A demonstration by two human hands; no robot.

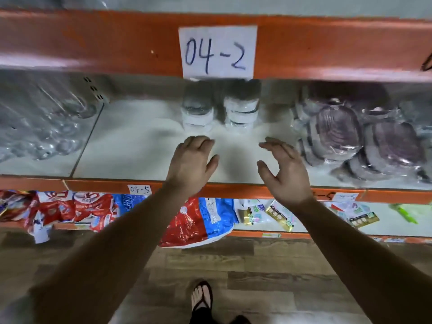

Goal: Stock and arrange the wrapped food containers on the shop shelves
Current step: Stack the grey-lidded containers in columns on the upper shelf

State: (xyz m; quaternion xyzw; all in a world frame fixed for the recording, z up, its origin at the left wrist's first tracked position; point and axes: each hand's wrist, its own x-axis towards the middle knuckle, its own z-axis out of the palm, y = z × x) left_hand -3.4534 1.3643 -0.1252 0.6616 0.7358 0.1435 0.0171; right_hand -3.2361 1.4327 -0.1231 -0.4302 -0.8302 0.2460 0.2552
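Two wrapped container stacks (242, 111) on the shelf (140, 148), both hands empty

The left hand (190, 160) and right hand (284, 169) hover just in front of the stacks, fingers (201, 142) loosely spread and gripping nothing. The round containers look like light, stiff plastic under slick film. They are probably best cupped low on both sides, since a pinch at the top could slip or tip a stack.

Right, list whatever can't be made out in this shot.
Head view:
1. Left stack and right stack: tops hidden behind the beam.
2. Clear packs: blurred, cut off by the left edge; contents unclear.
3. Purple tubs: count unclear, cut off by the right edge.
4. Packet print: too small.
5. Whether left hand or right hand touches the shelf: unclear.
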